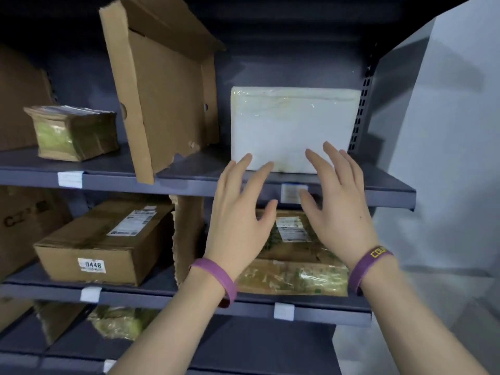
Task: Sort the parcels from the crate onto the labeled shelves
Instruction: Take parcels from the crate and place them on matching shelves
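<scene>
Fingers spread and empty, left hand [238, 220] and right hand [338, 209] frame the parcel [295, 123] at the shelf's [189, 185] right front edge; placement seems finished, crate next.

A white parcel [295, 125] stands upright at the right end of the upper shelf [189, 183], above a small shelf label [293, 193]. The person's left grip [238, 220] and right grip [338, 209] are raised before its lower edge, fingers straight and spread; whether they touch it cannot be told. Each wrist wears a purple band [216, 280]. A tilted cardboard divider [162, 104] leans left of the parcel, and a small taped parcel [73, 131] lies further left. On the middle shelf [162, 296] lie a brown box [105, 239] and a film-wrapped parcel [295, 277].
</scene>
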`<state>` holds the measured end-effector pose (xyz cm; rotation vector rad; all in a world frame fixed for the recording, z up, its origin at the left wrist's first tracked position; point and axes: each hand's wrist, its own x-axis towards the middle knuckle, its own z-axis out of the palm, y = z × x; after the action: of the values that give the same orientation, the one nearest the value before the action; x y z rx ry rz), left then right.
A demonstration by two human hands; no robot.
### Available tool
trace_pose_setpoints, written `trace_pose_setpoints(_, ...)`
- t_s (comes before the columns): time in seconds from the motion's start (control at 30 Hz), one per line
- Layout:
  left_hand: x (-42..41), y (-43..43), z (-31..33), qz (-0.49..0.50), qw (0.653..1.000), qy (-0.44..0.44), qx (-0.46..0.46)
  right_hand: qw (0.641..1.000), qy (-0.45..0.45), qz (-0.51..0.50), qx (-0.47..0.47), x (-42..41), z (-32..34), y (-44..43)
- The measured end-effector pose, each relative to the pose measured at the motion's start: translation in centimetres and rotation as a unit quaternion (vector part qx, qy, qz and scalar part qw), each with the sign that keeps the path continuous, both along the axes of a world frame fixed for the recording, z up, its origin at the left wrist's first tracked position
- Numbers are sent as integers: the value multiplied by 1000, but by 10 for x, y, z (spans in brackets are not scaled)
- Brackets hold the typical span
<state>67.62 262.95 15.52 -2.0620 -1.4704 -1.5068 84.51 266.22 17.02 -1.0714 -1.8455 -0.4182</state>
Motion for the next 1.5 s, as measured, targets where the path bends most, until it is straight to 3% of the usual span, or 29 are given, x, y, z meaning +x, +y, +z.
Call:
trace_pose_setpoints(0.13,-7,-34,-36,-41,999,-35,-5,1000,24,4,-11,-20,-39,-40)
trace_pose_setpoints(0.23,-18,-65,-72,-84,992,-86,-28,996,43,-4,-75,-38,-82,-74)
trace_pose_setpoints(0.4,-44,-107,-138,-136,965,-151,-165,979,55,-47,-193,-70,-148,-125)
trace_pose_setpoints(0.57,-71,-139,-184,-170,945,-128,-250,945,79,-117,-294,-102,-193,-182)
trace_pose_setpoints(0.7,-69,-168,-201,-259,909,-114,-304,924,123,-188,-308,-100,-220,-239)
trace_pose_setpoints(1.0,17,-230,-234,-416,808,9,-417,826,224,-352,-379,-42,-269,-354)
trace_pose_setpoints(1.1,50,-260,-256,-454,760,51,-462,782,262,-407,-392,-17,-287,-403)
trace_pose_setpoints(1.33,128,-347,-319,-489,673,176,-526,683,333,-496,-420,46,-353,-528)
trace_pose_setpoints(1.5,193,-402,-377,-462,642,223,-571,640,340,-492,-482,93,-413,-595)
